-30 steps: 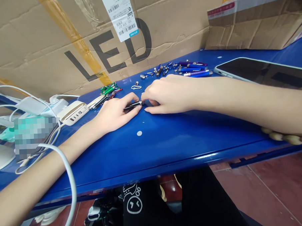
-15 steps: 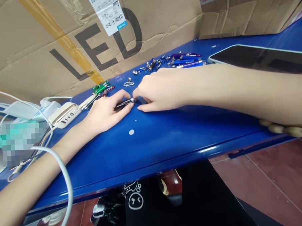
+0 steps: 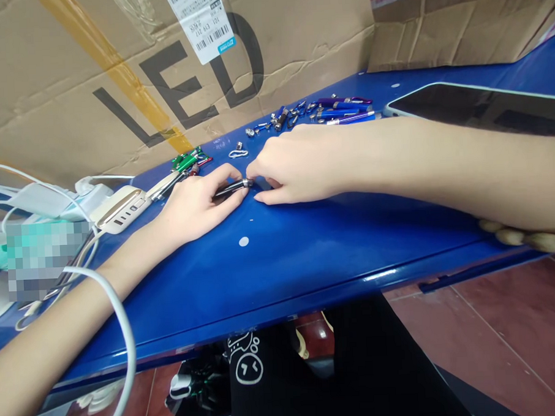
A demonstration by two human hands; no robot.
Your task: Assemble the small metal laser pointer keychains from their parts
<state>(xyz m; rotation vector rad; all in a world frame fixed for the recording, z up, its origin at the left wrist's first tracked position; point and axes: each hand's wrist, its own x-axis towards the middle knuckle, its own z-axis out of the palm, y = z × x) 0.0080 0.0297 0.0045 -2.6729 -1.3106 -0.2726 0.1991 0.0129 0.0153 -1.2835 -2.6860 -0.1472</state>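
My left hand (image 3: 201,202) is closed around a slim black tube with a silver end (image 3: 233,186), thumb and index finger along its sides. The tube lies low over the blue table, its silver end facing right. Against that end sit the curled fingertips of my right hand (image 3: 294,167). Whether a small part is pinched in them is hidden. Just behind the hands is a small silver carabiner clip (image 3: 238,153) with a little metal piece beside it. Green tubes (image 3: 190,159) and dark ones lie beyond my left hand.
Blue and purple tubes (image 3: 342,113) with small clips and metal caps lie behind my right hand. A phone (image 3: 475,107) lies at right. A white power bank (image 3: 123,208) and cables (image 3: 121,325) are at left. A large cardboard box (image 3: 69,76) stands along the back.
Both hands keep almost the same pose on the black tube. The whole view has shifted very slightly.
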